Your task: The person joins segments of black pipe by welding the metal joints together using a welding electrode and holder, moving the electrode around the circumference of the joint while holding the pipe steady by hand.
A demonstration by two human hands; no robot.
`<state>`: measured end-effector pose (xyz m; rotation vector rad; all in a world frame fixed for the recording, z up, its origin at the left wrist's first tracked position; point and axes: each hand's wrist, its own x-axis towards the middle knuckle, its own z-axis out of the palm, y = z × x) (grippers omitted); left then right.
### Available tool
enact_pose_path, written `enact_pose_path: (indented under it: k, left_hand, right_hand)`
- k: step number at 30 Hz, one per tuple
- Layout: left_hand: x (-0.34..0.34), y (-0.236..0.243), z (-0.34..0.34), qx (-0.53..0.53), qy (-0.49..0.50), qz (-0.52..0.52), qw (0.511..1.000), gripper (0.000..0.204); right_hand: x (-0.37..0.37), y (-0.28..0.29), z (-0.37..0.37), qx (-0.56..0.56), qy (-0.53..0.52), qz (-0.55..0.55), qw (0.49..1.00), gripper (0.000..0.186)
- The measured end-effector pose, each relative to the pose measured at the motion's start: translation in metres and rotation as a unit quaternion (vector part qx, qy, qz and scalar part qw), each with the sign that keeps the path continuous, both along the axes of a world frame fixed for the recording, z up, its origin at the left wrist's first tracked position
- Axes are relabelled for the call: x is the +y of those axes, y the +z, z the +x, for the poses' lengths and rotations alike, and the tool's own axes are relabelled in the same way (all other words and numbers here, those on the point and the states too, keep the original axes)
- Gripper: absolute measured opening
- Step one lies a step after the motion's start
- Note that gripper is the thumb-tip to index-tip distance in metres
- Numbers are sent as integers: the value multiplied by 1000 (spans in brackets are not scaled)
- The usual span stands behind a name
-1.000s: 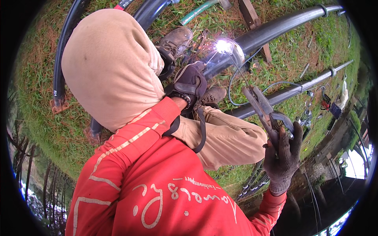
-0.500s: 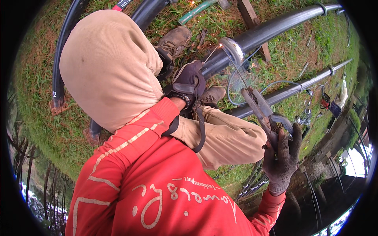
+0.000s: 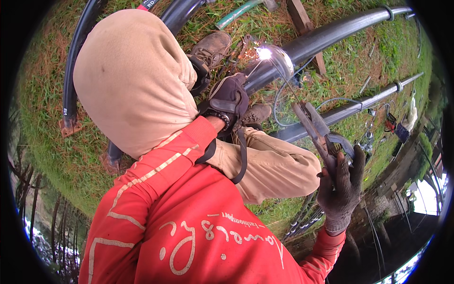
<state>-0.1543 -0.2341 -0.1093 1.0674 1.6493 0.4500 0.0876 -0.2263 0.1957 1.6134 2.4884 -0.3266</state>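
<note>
My right hand, in a dark grey knit glove, grips a welding electrode holder. A thin electrode runs from it to a bright arc with sparks at a steel ring around a black pipe. My left hand, in a dark glove, is closed beside the pipe on a thin metal rod that points into the glare; its fingertips are partly hidden. A black strap hangs below the left wrist, and my bent, tan-trousered legs lie around that hand.
More dark pipes lie on the grass at left and right. A green-handled hammer and a wooden plank are at the top. A grey cable loops near a lower pipe, with shackles and a red tool at the right.
The arc, bright one second ago, was only a small glow with smoke half a second ago and is bright again with sparks. Both hands stay almost in the same place.
</note>
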Motion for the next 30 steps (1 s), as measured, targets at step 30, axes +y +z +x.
enact_pose_path:
  k: [30]
  left_hand:
    - [0,-7,3,-24,16,10,1000,35]
  right_hand:
    - [-1,4,-2,2,0,-2,1000,71]
